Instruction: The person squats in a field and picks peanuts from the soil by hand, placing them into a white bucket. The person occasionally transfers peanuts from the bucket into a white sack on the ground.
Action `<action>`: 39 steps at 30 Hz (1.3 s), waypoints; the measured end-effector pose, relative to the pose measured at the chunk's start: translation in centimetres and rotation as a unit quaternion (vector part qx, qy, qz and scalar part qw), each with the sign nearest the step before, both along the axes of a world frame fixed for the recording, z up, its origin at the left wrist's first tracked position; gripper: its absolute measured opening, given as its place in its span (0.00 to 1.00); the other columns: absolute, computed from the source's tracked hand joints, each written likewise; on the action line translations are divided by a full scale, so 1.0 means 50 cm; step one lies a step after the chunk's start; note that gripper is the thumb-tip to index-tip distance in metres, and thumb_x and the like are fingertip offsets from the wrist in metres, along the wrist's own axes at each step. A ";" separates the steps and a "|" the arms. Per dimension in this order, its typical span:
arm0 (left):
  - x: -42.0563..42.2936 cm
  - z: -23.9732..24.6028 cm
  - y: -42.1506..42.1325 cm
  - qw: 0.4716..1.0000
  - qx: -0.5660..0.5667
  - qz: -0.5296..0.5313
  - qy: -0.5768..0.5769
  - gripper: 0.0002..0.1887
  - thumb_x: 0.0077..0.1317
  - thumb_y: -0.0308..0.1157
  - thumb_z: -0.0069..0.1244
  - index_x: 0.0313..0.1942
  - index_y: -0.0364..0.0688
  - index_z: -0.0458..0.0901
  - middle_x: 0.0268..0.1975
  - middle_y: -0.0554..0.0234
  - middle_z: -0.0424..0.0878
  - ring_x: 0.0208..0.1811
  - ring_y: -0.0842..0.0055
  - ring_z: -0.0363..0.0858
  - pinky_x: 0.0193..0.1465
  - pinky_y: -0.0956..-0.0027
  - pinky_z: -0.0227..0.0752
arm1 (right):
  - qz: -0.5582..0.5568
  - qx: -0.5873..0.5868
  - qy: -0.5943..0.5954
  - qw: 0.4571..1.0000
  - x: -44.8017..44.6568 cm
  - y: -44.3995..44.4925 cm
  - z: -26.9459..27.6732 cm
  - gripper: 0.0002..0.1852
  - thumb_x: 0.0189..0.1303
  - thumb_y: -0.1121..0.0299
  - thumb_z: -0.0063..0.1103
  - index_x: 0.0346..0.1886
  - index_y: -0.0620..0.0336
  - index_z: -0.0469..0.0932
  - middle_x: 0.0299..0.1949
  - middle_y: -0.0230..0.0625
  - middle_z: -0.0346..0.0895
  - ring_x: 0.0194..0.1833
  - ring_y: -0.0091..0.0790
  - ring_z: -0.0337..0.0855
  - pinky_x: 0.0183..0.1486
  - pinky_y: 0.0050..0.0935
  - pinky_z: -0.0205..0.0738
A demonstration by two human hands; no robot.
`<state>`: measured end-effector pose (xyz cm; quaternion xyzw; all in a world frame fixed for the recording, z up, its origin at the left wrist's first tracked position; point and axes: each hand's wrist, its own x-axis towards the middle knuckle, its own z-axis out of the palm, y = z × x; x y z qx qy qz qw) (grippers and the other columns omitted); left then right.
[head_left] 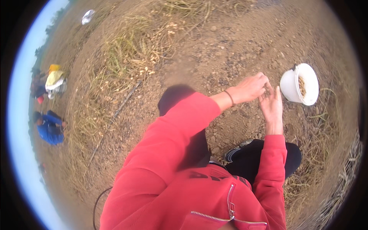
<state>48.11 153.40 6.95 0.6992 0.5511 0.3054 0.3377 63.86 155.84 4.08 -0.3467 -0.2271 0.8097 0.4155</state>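
My left hand (250,88), with a thin band on its wrist, has its fingers curled and its fingertips at those of my right hand. My right hand (271,107) is raised, its palm showing bare and its fingers apart. Whether something small sits between the left fingertips cannot be seen. Just right of my hands, a white plastic bucket (289,85) leans on the soil with its mouth towards the right. Peanuts in their shells (302,87) lie inside it. Pulled peanut plants (123,54) with pods on their roots lie in a row at the upper left.
A thin dark stick or pipe (115,115) lies along the plant row. Dry stalks (319,138) cover the ground at right. At far left a person in blue (50,128) crouches, with sacks (54,80) and another person behind. A pale bag (87,17) lies at upper left.
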 end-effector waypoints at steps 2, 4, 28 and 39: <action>-0.008 -0.008 0.004 0.998 0.017 0.050 0.041 0.12 0.66 0.27 0.44 0.47 0.39 0.80 0.50 0.48 0.77 0.47 0.59 0.81 0.53 0.60 0.76 | 0.014 0.128 -0.235 0.963 -0.002 0.018 -0.016 0.32 0.78 0.50 0.33 0.70 0.71 0.60 0.71 0.49 0.59 0.74 0.46 0.54 0.74 0.42 0.52; -0.020 -0.009 0.009 0.995 0.043 0.079 0.048 0.12 0.66 0.26 0.43 0.45 0.37 0.81 0.49 0.47 0.79 0.47 0.57 0.81 0.52 0.58 0.76 | 0.012 0.308 -0.597 0.741 -0.007 0.026 -0.027 0.33 0.77 0.49 0.35 0.72 0.68 0.59 0.74 0.48 0.55 0.76 0.46 0.52 0.75 0.44 0.49; -0.062 0.017 -0.021 0.983 0.116 -0.014 0.144 0.09 0.59 0.34 0.53 0.38 0.43 0.83 0.40 0.58 0.83 0.43 0.61 0.83 0.43 0.58 0.79 | -0.170 -0.185 0.090 0.964 0.031 0.023 -0.111 0.12 0.74 0.69 0.46 0.52 0.67 0.72 0.53 0.48 0.75 0.57 0.45 0.75 0.65 0.48 0.73; -0.134 0.115 -0.149 0.964 0.029 -0.172 0.198 0.14 0.61 0.35 0.56 0.45 0.41 0.78 0.40 0.54 0.81 0.44 0.59 0.81 0.47 0.58 0.75 | -0.269 0.049 -0.424 0.863 0.359 0.405 0.020 0.29 0.74 0.62 0.46 0.72 0.70 0.56 0.67 0.57 0.61 0.60 0.57 0.75 0.58 0.48 0.77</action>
